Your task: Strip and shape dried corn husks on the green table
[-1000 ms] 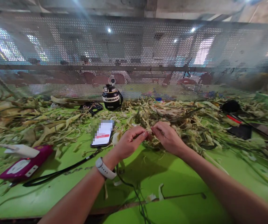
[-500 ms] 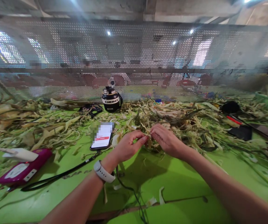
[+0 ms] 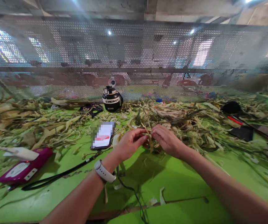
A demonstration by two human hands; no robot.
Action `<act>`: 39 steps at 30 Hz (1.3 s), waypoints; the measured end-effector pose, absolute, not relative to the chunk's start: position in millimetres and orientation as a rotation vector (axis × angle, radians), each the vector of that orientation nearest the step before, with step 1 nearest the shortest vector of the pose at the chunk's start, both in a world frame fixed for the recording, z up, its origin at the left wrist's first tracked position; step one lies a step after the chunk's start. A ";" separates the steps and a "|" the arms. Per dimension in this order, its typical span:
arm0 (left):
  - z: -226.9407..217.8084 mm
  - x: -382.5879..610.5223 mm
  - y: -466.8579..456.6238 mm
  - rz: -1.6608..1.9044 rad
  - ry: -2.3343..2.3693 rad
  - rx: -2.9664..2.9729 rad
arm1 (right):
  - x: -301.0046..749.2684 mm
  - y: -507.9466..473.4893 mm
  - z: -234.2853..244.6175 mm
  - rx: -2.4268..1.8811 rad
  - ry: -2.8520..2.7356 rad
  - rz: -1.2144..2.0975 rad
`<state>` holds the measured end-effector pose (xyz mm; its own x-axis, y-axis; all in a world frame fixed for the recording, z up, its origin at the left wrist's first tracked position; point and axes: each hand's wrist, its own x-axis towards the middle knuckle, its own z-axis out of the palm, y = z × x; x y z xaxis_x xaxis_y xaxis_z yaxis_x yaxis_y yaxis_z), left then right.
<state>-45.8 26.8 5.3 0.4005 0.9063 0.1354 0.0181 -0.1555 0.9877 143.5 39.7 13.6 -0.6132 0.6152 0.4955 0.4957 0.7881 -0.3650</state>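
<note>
My left hand (image 3: pixel 128 145), with a pale watch band (image 3: pixel 104 171) on its wrist, is closed, thumb against fingers. It pinches a thin yellowish strip of corn husk (image 3: pixel 150 143). From the other side my right hand (image 3: pixel 168 140) closes its fingertips on the same strip. Both hands hover over the green table, at the near edge of a heap of dry husks (image 3: pixel 171 113). The fingertips partly hide the strip's middle.
A phone (image 3: pixel 103 134) lies left of my hands, its black strap running toward a purple power unit (image 3: pixel 26 169) with a white plug. Behind stands a black bottle (image 3: pixel 111 100). Black tools (image 3: pixel 242 132) lie at the right. A perforated metal screen (image 3: pixel 134 49) rises at the back.
The husk strip between my fingertips shows more clearly and hangs a little lower. Both hands stay in nearly the same place.
</note>
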 end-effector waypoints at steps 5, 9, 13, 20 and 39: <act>0.9 -44.9 29.5 0.972 0.815 1.407 | 142.8 38.0 17.5 -0.797 -2.367 0.269; 2.4 -44.2 28.5 0.984 0.814 1.388 | 142.0 37.0 19.7 -0.798 -2.371 0.236; 5.4 -42.9 26.9 1.010 0.807 1.318 | 142.2 38.0 18.4 -0.840 -2.366 0.171; 6.3 -42.5 27.9 1.103 0.780 1.192 | 143.7 32.8 20.8 -0.802 -2.275 -0.209; 6.6 -41.2 23.6 1.093 0.725 1.298 | 141.5 36.4 14.8 -0.831 -2.232 -0.153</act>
<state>-41.2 23.6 6.6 0.3581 0.9214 0.1513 -0.2190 -0.0746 0.9729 141.5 36.4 14.8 -0.5191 0.5188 0.6793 0.6067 0.7834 -0.1347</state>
